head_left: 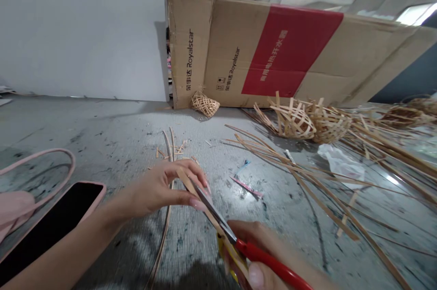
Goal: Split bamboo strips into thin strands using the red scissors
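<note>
My left hand (167, 187) pinches a flat bamboo strip (186, 180) near its upper end, between thumb and fingers. The strip slants down to the right, toward my right hand (262, 253). In that hand is a pair of scissors (273, 262) with red handles, its fingers wrapped round them. The blades lie along the strip and point up to the left hand's fingertips. Whether the blades are apart or touch the strip, I cannot tell. Something yellow (223, 253) shows beneath the strip by my right fingers. Two thin strips (164, 240) lie below my left hand.
A black-screened phone (51, 226) and a pink strap (51, 151) lie at left. Small woven baskets (205, 104) and several long strips (300, 167) lie at the back and right, near crumpled white plastic (341, 165). A large cardboard box (232, 44) stands behind.
</note>
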{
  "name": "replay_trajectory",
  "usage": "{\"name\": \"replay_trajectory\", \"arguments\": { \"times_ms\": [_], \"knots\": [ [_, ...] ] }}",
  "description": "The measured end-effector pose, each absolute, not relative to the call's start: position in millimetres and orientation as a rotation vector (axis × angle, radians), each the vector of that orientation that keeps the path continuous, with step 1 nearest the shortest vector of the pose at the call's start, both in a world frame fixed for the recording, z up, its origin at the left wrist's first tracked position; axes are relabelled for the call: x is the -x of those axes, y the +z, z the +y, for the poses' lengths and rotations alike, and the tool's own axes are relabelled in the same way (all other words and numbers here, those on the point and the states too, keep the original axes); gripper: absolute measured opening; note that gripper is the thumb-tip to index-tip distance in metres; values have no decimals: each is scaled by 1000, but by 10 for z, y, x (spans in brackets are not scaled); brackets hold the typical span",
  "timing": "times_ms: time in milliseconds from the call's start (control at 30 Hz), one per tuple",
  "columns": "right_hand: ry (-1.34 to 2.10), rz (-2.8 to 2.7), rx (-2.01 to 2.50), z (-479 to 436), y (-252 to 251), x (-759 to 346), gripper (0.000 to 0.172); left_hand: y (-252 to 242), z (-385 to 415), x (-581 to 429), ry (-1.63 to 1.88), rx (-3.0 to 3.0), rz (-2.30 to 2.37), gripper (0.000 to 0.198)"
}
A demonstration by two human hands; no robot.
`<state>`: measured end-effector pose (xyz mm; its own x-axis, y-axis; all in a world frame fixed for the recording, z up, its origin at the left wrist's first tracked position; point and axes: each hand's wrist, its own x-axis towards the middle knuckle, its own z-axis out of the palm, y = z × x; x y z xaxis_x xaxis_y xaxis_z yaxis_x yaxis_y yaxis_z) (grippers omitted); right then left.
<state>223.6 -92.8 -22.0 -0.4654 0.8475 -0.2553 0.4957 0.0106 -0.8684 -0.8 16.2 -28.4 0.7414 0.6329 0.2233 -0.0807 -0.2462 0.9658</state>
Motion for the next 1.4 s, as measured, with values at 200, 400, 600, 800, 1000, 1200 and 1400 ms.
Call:
{"name": "replay_trajectory", "arguments": {
  "times_ms": [200,400,600,800,1000,1200,1400],
  "knots": [
    [1167,-2026,1498,-964,-152,-2185,87,-249,154,14,736,-1759,403,6],
    [1052,-1982,1461,-1004,-278,-2169,83,-224,134,15,704,-1774,415,8],
    [1048,-1947,1424,-978,-419,-2181,76,-236,127,15,694,-1730,404,8],
    [1116,-1919,1326,-988,-417,-2174,72,-178,134,31,689,-1770,426,10],
    [1178,-1852,1365,-993,-516,-2213,74,-184,179,51,724,-1807,388,10],
    [1089,-1996,1452,-1075,-313,-2198,79,-196,138,27,683,-1822,411,11],
    [1084,-2112,1437,-1009,-331,-2187,84,-195,138,11,685,-1860,455,12]
  ]
}}
